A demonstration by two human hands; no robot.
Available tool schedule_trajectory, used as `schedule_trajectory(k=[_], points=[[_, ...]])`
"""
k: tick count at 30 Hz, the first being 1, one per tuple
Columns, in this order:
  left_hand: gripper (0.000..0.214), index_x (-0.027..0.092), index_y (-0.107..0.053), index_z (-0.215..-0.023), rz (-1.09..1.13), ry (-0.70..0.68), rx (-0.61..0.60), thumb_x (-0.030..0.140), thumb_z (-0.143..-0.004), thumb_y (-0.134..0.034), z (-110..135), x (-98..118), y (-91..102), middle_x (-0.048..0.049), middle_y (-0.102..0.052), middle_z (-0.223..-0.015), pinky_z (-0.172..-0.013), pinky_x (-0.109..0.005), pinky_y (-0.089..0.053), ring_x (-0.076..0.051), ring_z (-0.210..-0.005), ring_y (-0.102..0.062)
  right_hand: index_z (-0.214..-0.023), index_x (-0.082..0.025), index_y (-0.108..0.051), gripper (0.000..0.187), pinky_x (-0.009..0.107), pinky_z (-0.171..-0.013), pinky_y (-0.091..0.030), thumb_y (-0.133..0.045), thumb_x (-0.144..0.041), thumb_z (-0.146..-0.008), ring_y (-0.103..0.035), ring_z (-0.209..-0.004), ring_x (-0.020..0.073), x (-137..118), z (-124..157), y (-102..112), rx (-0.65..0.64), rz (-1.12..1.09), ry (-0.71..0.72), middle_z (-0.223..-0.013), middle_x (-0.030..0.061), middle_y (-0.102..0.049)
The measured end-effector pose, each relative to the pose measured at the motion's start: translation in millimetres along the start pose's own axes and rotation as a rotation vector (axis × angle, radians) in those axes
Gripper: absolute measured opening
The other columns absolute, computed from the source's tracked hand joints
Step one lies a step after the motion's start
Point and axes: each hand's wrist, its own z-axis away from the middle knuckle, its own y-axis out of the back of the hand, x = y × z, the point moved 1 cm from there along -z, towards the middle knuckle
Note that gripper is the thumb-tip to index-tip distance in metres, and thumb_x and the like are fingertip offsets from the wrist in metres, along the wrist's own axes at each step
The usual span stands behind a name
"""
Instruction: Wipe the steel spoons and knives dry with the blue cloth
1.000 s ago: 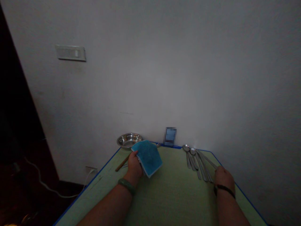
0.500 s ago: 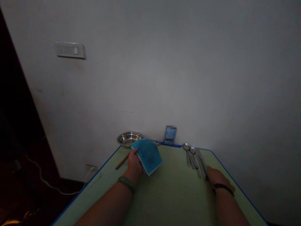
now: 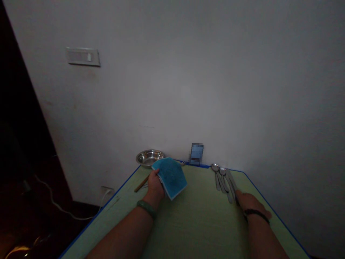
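Observation:
My left hand (image 3: 155, 187) is closed on a folded blue cloth (image 3: 170, 176), held up just above the green table (image 3: 194, 223). Near the table's right edge, my right hand (image 3: 249, 203) rests with its fingers on the handle ends of several steel spoons and other cutlery (image 3: 223, 180) laid side by side. Whether the right hand grips one of them is hidden. A green bangle is on my left wrist, a dark band on my right.
A steel bowl (image 3: 150, 157) stands at the far left corner by the wall. A wooden stick (image 3: 142, 182) lies left of my left hand. A small blue blurred object (image 3: 196, 153) leans on the wall. Cables (image 3: 61, 210) run on the dark floor at left.
My right hand slid slightly left and forward along the cutlery handles. The left hand and the blue cloth stayed nearly still. The view shifted a little.

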Motion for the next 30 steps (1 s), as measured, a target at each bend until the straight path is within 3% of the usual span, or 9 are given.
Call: schedule_trajectory(k=[5,10,17,19,23,27,30], points=[[0.051,0.013,-0.048,-0.118,-0.031,-0.031,0.001,0.032,-0.07,-0.045,-2.9,0.7,3.6,-0.0137,-0.066,-0.088,-0.093,-0.054,-0.027,-0.031,-0.092,-0.058,-0.1,-0.022,-0.062,0.059,0.052,-0.082,-0.027,-0.035,-0.061,-0.066,-0.047,-0.106,0.0369,0.0,-0.9,-1.5,0.006,0.031,-0.003,-0.113,0.0174,-0.056],[0.049,0.016,-0.048,-0.117,-0.007,-0.041,0.032,0.032,-0.072,-0.043,-1.3,0.6,3.0,-0.0118,-0.066,-0.091,-0.094,-0.053,-0.027,-0.03,-0.09,-0.059,-0.101,-0.023,-0.061,0.062,0.054,-0.079,-0.028,-0.029,-0.064,-0.067,-0.048,-0.104,0.0375,-0.2,-1.9,-1.6,0.011,0.029,0.007,-0.113,0.0177,-0.056],[0.046,0.011,-0.05,-0.114,-0.008,-0.078,0.008,0.028,-0.072,-0.041,2.1,5.2,0.0,-0.0104,-0.067,-0.083,-0.09,-0.051,-0.033,-0.029,-0.083,-0.061,-0.09,-0.02,-0.064,0.052,0.05,-0.068,-0.035,-0.026,-0.053,-0.074,-0.054,-0.091,0.0372,-7.5,5.6,1.5,0.171,0.115,0.146,-0.098,0.0179,-0.062],[0.046,0.01,-0.052,-0.112,0.004,-0.13,0.095,0.027,-0.071,-0.043,0.5,7.4,2.5,-0.0104,-0.067,-0.08,-0.092,-0.051,-0.03,-0.029,-0.083,-0.061,-0.089,-0.019,-0.063,0.049,0.05,-0.068,-0.035,-0.026,-0.048,-0.077,-0.054,-0.09,0.0368,-15.5,10.7,0.4,0.206,0.128,0.223,-0.095,0.018,-0.062],[0.049,0.009,-0.05,-0.114,0.016,-0.108,0.084,0.031,-0.071,-0.041,0.7,11.3,5.0,-0.0145,-0.066,-0.087,-0.092,-0.054,-0.029,-0.032,-0.091,-0.058,-0.076,-0.018,-0.062,0.043,0.044,-0.074,-0.036,-0.026,-0.042,-0.08,-0.054,-0.089,0.0295,-42.1,33.4,-13.0,0.217,0.121,0.51,-0.09,0.0149,-0.062],[0.049,0.008,-0.051,-0.112,0.042,-0.112,0.007,0.033,-0.071,-0.04,2.3,18.2,6.5,-0.0163,-0.066,-0.085,-0.089,-0.056,-0.03,-0.033,-0.09,-0.058,-0.08,-0.019,-0.06,0.035,0.024,-0.072,-0.039,-0.029,-0.033,-0.082,-0.055,-0.081,0.014,-67.0,66.3,-40.5,0.084,0.089,0.897,-0.086,0.0059,-0.061],[0.046,0.013,-0.052,-0.111,0.111,-0.192,0.034,0.032,-0.071,-0.041,1.6,24.1,8.5,-0.013,-0.066,-0.088,-0.09,-0.055,-0.03,-0.031,-0.091,-0.058,-0.09,-0.02,-0.06,0.026,0.019,-0.076,-0.038,-0.039,-0.031,-0.079,-0.055,-0.084,0.0113,-74.9,81.3,-58.9,-0.02,0.104,1.076,-0.091,0.0032,-0.061]])
